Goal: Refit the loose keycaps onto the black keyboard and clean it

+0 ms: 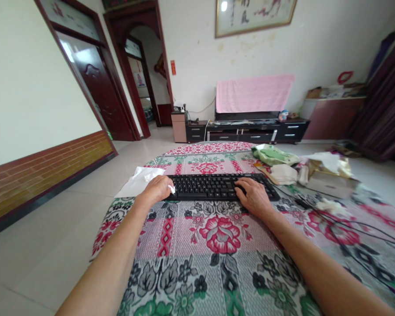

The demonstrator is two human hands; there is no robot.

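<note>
A black keyboard (202, 188) lies lengthwise across a flowered tablecloth (220, 235). At its left end my left hand (157, 188) is closed, with a small white piece of tissue (171, 189) showing beside the fingertips. Whether those fingers also grip the keyboard's edge I cannot tell. My right hand (253, 197) rests over the keys near the right end, fingers apart and nothing held in them. Behind my left hand, a white sheet of paper (131, 183) lies at the table's left edge, with a crumpled white piece (152, 174) on it.
To the right are a green cloth bag (273, 154), a beige folded cloth (284, 174), an open box (329, 184) and a crumpled white wad (332, 206). Black cables (345, 224) run across the tablecloth's right side. A low black cabinet (240, 131) stands beyond the table.
</note>
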